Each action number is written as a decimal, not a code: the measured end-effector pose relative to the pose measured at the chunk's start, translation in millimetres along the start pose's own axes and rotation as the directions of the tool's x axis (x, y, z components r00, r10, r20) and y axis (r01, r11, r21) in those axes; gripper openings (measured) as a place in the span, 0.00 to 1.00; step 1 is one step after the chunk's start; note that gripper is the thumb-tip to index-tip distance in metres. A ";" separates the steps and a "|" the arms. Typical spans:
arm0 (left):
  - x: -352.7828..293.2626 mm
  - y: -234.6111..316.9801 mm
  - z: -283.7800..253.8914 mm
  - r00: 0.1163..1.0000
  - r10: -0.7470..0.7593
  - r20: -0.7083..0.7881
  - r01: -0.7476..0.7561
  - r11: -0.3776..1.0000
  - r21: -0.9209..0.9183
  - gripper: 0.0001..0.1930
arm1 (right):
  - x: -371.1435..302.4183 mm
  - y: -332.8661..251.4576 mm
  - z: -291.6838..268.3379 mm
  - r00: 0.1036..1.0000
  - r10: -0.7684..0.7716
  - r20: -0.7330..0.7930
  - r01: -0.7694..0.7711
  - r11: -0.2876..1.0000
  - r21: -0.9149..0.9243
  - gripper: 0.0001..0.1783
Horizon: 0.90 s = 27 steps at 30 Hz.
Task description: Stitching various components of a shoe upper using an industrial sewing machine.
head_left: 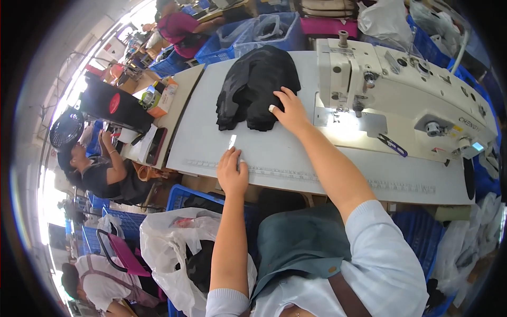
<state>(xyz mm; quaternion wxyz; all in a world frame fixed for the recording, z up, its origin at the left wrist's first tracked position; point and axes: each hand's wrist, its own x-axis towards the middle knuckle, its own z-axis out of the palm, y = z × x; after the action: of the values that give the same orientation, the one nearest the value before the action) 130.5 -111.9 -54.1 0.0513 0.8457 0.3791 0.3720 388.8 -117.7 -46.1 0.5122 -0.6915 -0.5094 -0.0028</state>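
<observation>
A stack of dark, patterned cut fabric pieces [259, 87] lies on the white sewing table [198, 140], its pieces curved and piled on one another. My right hand [289, 110] rests on the near right edge of that stack, fingers apart and gripping nothing. Nearer the table's front edge, my left hand [232, 171] lies flat with fingers stretched forward. Just beyond its fingertips is a small bright white strip [232, 140]; whether the fingers touch it, I cannot tell. A clear ruler scale [285, 174] runs along the table's front edge, passing by the left hand.
A white sewing machine [412, 90] with a lit needle area stands at the right. Thread snips [393, 145] lie in front of it. Blue crates [277, 34] stand behind the table. A plastic bag [169, 243] sits below its front edge. Other people work at the left.
</observation>
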 end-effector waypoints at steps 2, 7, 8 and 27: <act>-1.6 -9.1 -8.3 1.000 0.007 -0.007 -0.007 1.000 0.011 0.15 | -1.5 -7.2 6.8 0.999 -0.024 0.031 0.023 0.999 0.023 0.26; -11.6 -11.2 -9.1 0.997 -0.062 0.037 0.063 0.998 -0.009 0.17 | -7.6 2.9 12.4 0.987 -0.160 -0.029 0.160 0.987 0.019 0.25; -9.6 -5.4 -7.8 0.997 -0.069 0.035 0.071 0.997 -0.037 0.17 | -6.5 10.9 7.2 0.986 -0.166 -0.023 0.167 0.986 0.021 0.25; -11.5 3.0 -16.2 0.994 -0.097 -0.044 0.094 0.993 -0.064 0.16 | -3.3 3.6 -0.4 0.992 -0.056 0.116 0.055 0.998 0.019 0.24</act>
<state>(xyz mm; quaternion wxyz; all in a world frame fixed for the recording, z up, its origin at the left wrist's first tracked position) 116.5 -125.0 -48.2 0.0863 0.8156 0.4085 0.4005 390.0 -120.2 -50.1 0.4869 -0.6720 -0.5574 0.0273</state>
